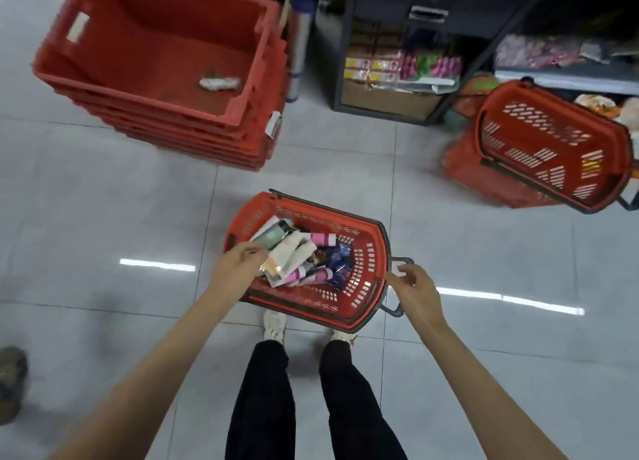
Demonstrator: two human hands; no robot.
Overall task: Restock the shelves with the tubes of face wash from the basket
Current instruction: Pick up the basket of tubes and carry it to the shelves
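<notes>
Standing over the red perforated plastic basket [359, 262], which sits on the pale tiled floor [103, 200] just ahead of the feet, the person has both hands at its ends.

Hand state:
- The left hand [242, 262] is at the basket's left rim with its fingers curled, touching the heap. Whether it grips a tube or the rim cannot be told.
- The right hand [415, 286] is at the right end, with its fingers curled on the grey loop handle [397, 311].

Task item location: the mixed tubes of face wash [294, 248], in white, green, pink and dark blue, lie piled inside the basket, mostly toward its left and middle.

Progress: judged as the opening stage. The basket holds a full heap, and no tube is seen clear of it or on its way to a shelf. The dark metal shelving unit [340, 62] stands well apart, at the far edge of the floor, with packets on its low shelf. The whole transfer appears to remain.

Nearby: a stack of solid red plastic crates [155, 62] at far left, and a second red basket [553, 148], tilted, at far right.
</notes>
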